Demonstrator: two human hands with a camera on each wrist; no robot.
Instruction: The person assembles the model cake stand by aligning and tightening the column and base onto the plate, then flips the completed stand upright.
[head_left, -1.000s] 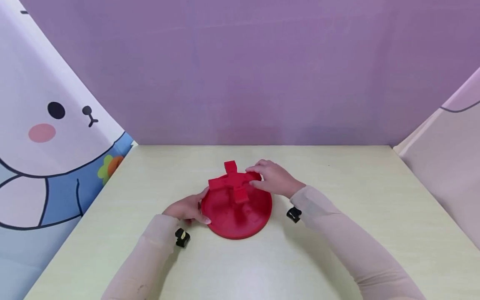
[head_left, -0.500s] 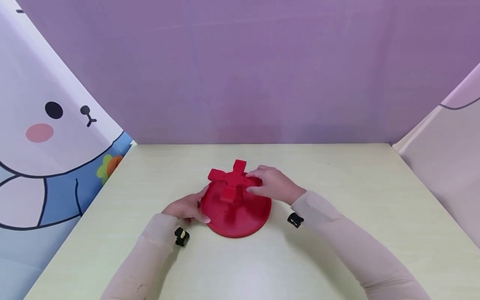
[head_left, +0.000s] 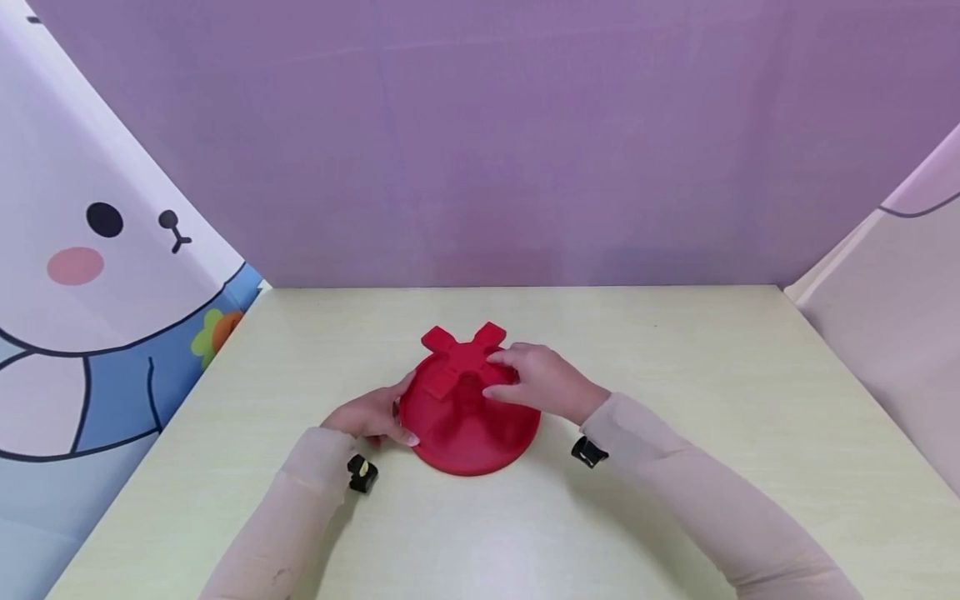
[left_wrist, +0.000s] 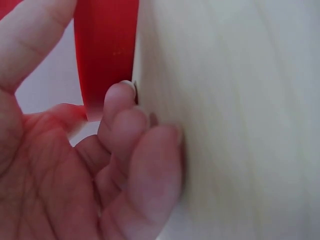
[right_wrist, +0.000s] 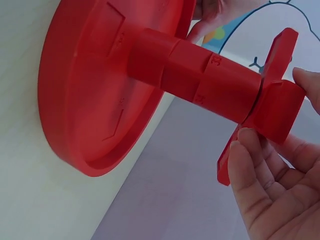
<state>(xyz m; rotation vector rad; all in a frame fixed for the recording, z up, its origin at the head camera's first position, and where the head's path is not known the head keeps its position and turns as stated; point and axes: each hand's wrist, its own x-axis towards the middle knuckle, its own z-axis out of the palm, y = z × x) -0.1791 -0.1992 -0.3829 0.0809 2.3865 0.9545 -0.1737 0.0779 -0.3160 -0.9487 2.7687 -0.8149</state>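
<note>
Two hands on one red assembly, mid-tabletop (head_left: 675, 500). Round red base (head_left: 468, 433) lies flat; a red post (right_wrist: 200, 80) stands up from its centre, long axis vertical, normal to the tabletop. Cross-shaped red cap (head_left: 459, 358) sits on the post's top end, its arms spread roughly level.

Right hand (head_left: 542, 382): reaches in from the right side, fingers (right_wrist: 255, 165) curled around one arm of the cross, thumb tip on the opposite face per the right wrist view. So the grip is on the cap, off-axis from the post. The cap lies to the left of the palm, at fingertip height.

Left hand (head_left: 371, 414): at the base's left rim, low on the tabletop. Left wrist view shows loosely curled fingers (left_wrist: 120, 107) with a tip against the rim edge (left_wrist: 105, 55) and thumb on the other side, a light pinch bracing the disc.

Judgement: right hand is nearer the cap; left is nearer the base. Any turn of the cap would run about the vertical post axis, with the base held against it.
</note>
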